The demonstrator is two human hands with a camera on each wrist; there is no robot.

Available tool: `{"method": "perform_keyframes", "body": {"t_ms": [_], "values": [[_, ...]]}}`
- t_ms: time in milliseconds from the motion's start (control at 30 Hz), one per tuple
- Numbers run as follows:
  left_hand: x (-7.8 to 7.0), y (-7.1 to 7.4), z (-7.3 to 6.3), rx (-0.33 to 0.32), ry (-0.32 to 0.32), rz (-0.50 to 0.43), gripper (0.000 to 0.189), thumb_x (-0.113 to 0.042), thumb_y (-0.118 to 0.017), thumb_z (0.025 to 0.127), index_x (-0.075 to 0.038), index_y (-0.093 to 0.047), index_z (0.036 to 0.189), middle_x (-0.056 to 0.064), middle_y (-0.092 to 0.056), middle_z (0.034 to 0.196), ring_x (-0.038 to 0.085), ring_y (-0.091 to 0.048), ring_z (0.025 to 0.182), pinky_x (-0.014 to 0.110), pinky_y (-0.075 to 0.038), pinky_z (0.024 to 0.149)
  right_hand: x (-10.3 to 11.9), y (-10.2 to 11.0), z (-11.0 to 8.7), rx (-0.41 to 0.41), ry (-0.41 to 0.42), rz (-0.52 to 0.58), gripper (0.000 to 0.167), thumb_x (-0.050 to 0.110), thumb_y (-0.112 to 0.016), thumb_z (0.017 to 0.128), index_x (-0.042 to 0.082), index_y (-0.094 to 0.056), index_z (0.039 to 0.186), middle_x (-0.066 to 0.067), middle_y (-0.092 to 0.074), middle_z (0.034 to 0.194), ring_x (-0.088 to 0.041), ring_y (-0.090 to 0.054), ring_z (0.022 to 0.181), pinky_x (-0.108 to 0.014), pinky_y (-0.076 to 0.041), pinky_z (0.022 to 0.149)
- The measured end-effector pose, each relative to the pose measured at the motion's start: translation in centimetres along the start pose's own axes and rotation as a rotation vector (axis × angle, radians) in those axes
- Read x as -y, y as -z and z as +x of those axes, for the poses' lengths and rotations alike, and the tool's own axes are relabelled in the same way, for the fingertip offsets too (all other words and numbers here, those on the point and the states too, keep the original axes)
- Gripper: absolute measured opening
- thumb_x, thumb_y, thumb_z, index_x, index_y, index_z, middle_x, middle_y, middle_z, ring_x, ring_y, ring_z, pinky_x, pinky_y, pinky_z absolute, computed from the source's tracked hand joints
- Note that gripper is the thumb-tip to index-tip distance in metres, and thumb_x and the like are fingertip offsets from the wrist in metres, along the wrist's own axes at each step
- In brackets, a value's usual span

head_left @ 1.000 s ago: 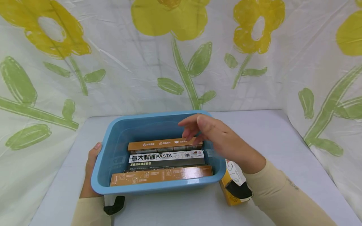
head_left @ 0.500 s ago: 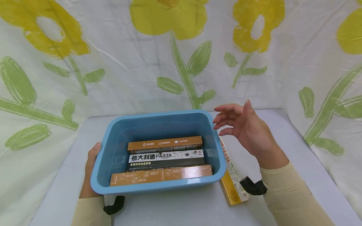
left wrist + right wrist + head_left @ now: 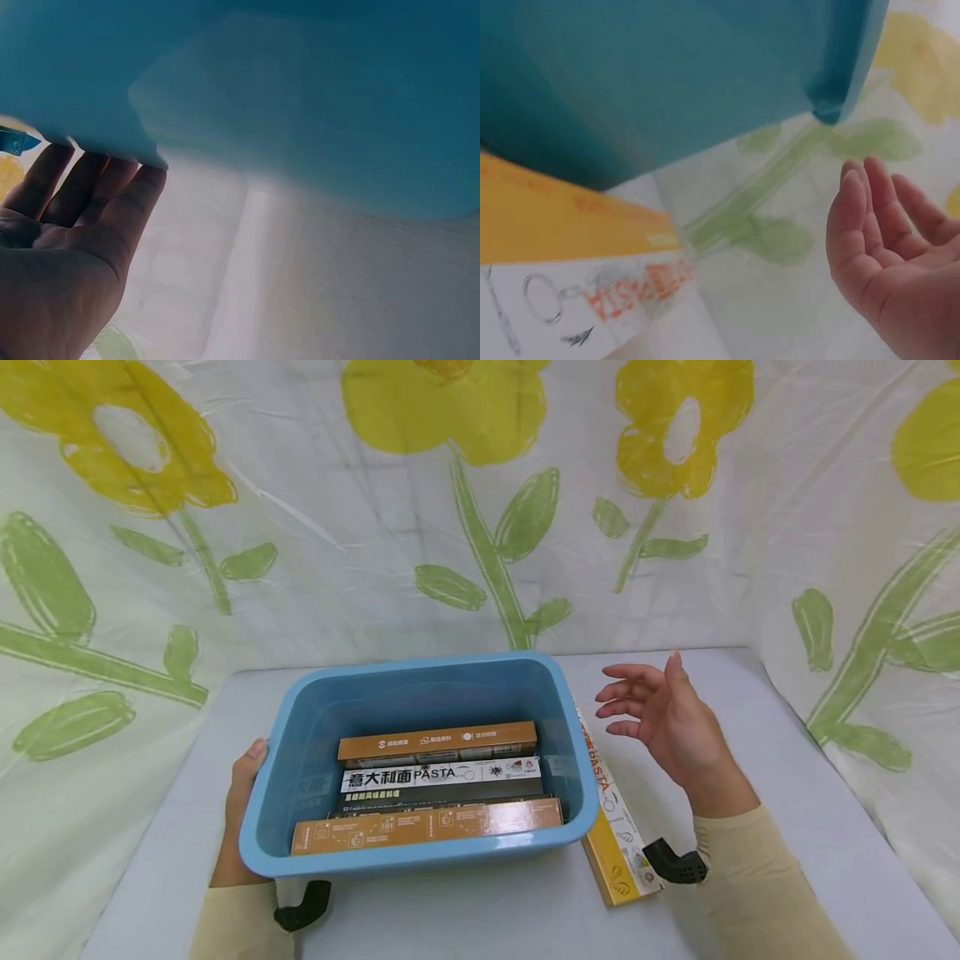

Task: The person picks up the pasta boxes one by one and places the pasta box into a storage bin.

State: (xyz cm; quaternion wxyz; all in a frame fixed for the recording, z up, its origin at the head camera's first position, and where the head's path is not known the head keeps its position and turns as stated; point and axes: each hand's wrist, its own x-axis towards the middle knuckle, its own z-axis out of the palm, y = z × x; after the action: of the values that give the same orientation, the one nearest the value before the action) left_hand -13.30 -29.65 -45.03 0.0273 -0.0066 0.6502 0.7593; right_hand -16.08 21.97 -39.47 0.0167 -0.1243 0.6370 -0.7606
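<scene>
A light blue plastic basin (image 3: 420,675) sits in the middle of the head view, tilted towards me. Inside it lie several long boxes: a brown box (image 3: 437,741) at the back, a black-and-white pasta box (image 3: 442,775) in the middle and another brown box (image 3: 427,827) in front. My left hand (image 3: 242,802) holds the basin's left side; in the left wrist view its fingertips meet the edge. Away from the basin, my right hand (image 3: 678,731) hovers with relaxed fingers and nothing in it. Below it, a yellow-and-white pasta box (image 3: 617,839) lies partly hidden behind the basin.
Everything is over a white-covered table (image 3: 435,918). A white curtain (image 3: 322,585) with yellow flowers and green leaves hangs behind it and at both sides. Each wrist carries a black mount (image 3: 303,906).
My right hand has moved from over the basin out to the right, uncovering the yellow-and-white pasta box, then drifted slightly further right and down. The left hand and basin stay put.
</scene>
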Motion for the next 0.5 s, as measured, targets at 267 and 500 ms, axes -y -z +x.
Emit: {"method": "perform_keyframes", "body": {"t_ms": [267, 500], "values": [[-0.3, -0.7, -0.5, -0.051, 0.027, 0.052, 0.048, -0.06, -0.033, 0.109, -0.039, -0.059, 0.145, -0.014, -0.067, 0.139, 0.013, -0.061, 0.123, 0.029, -0.051, 0.097, -2.4, 2.3, -0.1, -0.038, -0.052, -0.002, 0.07, 0.059, -0.027, 0.118, 0.005, -0.065, 0.142, -0.014, -0.07, 0.119, -0.03, -0.069, 0.108, -0.037, -0.06, 0.087], [-0.2, -0.3, -0.3, -0.047, 0.021, 0.042, 0.051, -0.059, -0.034, 0.109, -0.038, -0.056, 0.15, -0.014, -0.064, 0.144, 0.012, -0.058, 0.13, 0.028, -0.047, 0.1, -3.4, 3.4, 0.2, -0.096, -0.161, -0.098, 0.073, 0.066, -0.03, 0.115, 0.006, -0.059, 0.146, -0.019, -0.065, 0.13, -0.033, -0.065, 0.115, -0.037, -0.059, 0.092]]}}
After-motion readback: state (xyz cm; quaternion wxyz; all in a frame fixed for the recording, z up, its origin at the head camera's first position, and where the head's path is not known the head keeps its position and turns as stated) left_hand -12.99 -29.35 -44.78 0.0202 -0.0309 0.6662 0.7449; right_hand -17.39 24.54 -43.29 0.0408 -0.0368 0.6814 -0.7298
